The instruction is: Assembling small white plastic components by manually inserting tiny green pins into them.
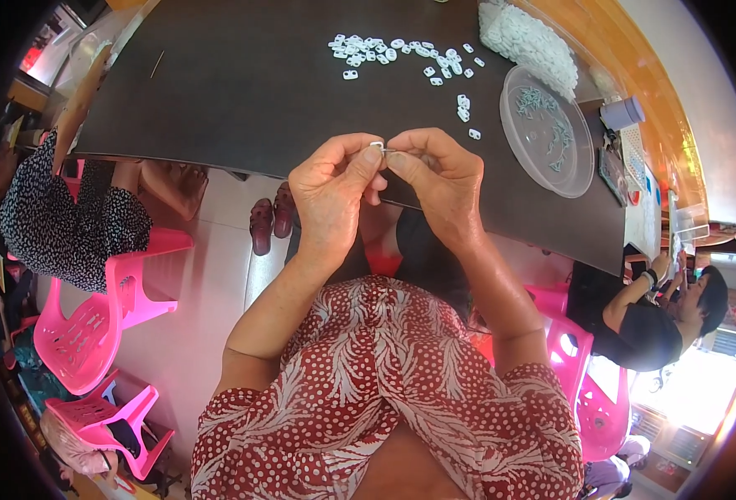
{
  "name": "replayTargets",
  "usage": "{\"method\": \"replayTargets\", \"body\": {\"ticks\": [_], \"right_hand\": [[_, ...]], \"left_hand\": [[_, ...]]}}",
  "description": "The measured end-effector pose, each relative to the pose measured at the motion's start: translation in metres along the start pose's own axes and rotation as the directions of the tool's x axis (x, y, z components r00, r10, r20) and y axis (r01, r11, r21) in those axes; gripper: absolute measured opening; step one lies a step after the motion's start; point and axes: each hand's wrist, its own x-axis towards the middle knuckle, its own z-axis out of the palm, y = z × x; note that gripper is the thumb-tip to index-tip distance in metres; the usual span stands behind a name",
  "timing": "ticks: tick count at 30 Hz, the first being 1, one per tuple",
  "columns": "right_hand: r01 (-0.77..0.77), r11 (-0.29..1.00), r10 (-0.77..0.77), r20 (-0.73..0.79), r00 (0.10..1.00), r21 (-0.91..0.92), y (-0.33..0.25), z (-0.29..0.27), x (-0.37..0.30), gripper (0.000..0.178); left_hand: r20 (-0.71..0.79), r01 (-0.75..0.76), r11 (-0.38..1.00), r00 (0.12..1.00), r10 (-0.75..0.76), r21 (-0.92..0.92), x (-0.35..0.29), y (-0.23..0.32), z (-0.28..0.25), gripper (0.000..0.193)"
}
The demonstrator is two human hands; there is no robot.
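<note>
Close to the table's near edge, my two hands meet fingertip to fingertip. My left hand pinches a small white plastic piece between thumb and forefinger. Against it, the closed thumb and fingers of my right hand grip a thin, small metal piece; most of it is covered, so its exact kind is unclear. Further off lie many loose white plastic pieces with two holes each. A shallow, clear round tray to the right holds small grey-green screw-like pieces.
Beyond the tray sits a heap of white pieces in a clear bag. A grey-lilac cup stands at the right. A person in a patterned dress is at the left, near pink plastic chairs. Another person is at the right.
</note>
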Motion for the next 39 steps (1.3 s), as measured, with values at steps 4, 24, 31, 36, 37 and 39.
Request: {"method": "replayTargets", "body": {"ticks": [4, 24, 31, 36, 37, 39], "right_hand": [[0.038, 0.998, -0.039, 0.018, 0.999, 0.055, 0.003, 0.001, 0.002, 0.004], [0.278, 0.818, -0.347, -0.046, 0.937, -0.503, 0.019, -0.048, 0.067, 0.015], [0.412, 0.550, -0.407, 0.198, 0.892, -0.726, 0.046, -0.047, 0.148, 0.016], [0.344, 0.384, -0.291, 0.241, 0.926, -0.857, 0.060, -0.016, 0.171, 0.018], [0.327, 0.384, -0.284, 0.226, 0.932, -0.864, 0.060, -0.012, 0.171, 0.018], [0.311, 0.383, -0.275, 0.214, 0.937, -0.870, 0.058, -0.008, 0.172, 0.018]], "left_hand": [[0.001, 0.012, 1.000, 1.000, -0.012, -0.004, 0.000, 0.001, 0.000, 0.013], [0.000, 0.072, 0.993, 0.997, -0.073, -0.098, 0.035, -0.013, 0.000, 0.012], [0.033, 0.063, 0.988, 0.998, -0.059, -0.138, 0.037, -0.020, -0.004, 0.015], [0.040, 0.041, 0.988, 0.999, -0.035, -0.148, 0.037, -0.024, -0.006, 0.016], [0.035, 0.038, 0.989, 0.999, -0.033, -0.145, 0.037, -0.025, -0.007, 0.016], [0.045, 0.038, 0.989, 0.998, -0.032, -0.143, 0.037, -0.026, -0.008, 0.016]]}}
